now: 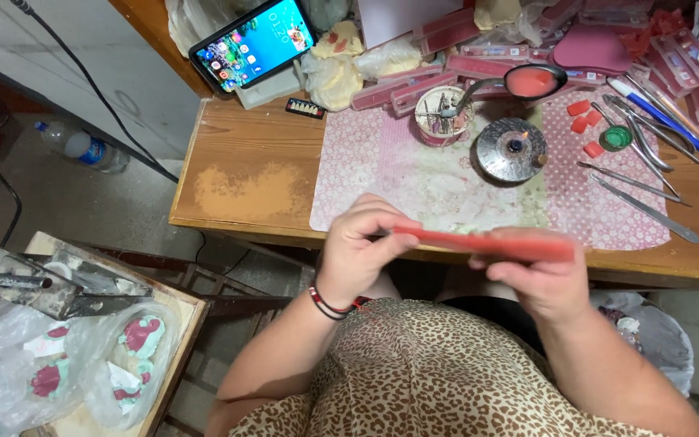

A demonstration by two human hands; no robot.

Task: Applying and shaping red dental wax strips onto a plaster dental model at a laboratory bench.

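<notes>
Both hands hold a long flat red strip (487, 243), blurred, level over the front edge of the wooden table (244, 162). My left hand (357, 251) pinches its left end with thumb and fingers. My right hand (540, 279) supports the right end from below. A small lit burner (513, 149) on a round metal base stands on the pink patterned mat (382, 170) just beyond the hands.
A cup of small tools (442, 113), a ladle with red wax (531, 81), metal instruments (637, 190) and red wax pieces (582, 115) lie on the mat. A phone (252, 42) leans at the back left. A low stand with plastic bags (82, 356) is at left.
</notes>
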